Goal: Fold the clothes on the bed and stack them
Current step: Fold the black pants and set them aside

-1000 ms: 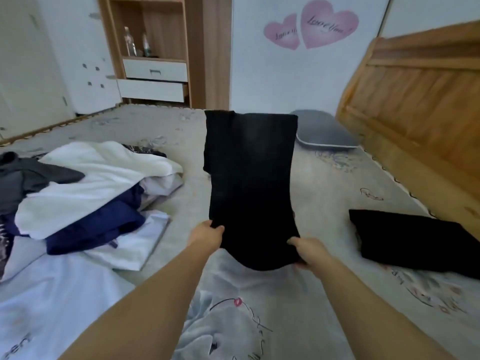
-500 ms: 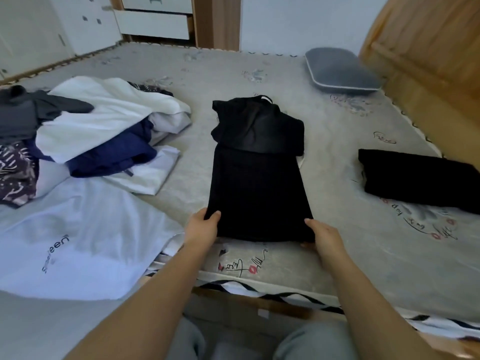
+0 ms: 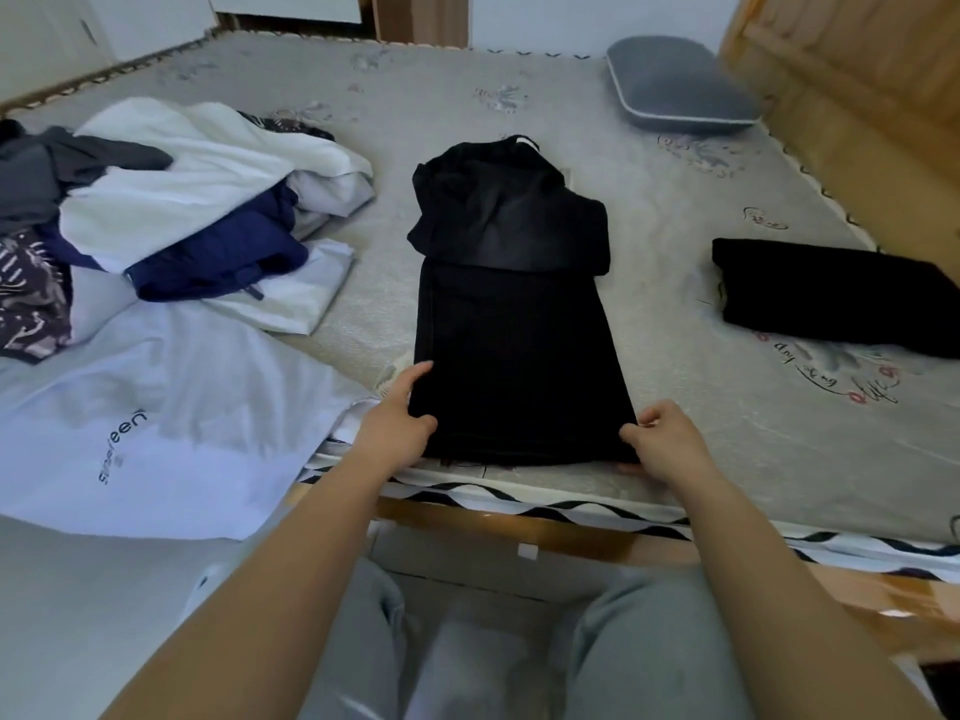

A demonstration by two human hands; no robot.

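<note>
- Long black folded garment [image 3: 511, 324] lies flat on the grey patterned mattress [image 3: 675, 283], near its front edge; far end is doubled back on itself.
- Left hand [image 3: 397, 428] pinches the garment's near-left corner, thumb on top of the fabric.
- Right hand [image 3: 662, 439] pinches the near-right corner, thumb on top, fingers curled under the edge.
- Flat folded black cloth [image 3: 831, 298] sits well right of the long garment.
- Loose pile of white, navy and grey clothes [image 3: 171, 200] is left of it; pale blue printed shirt [image 3: 156, 423] spreads in front of that pile.
- Grey pillow [image 3: 675, 85] lies beyond the garment, to the right.
</note>
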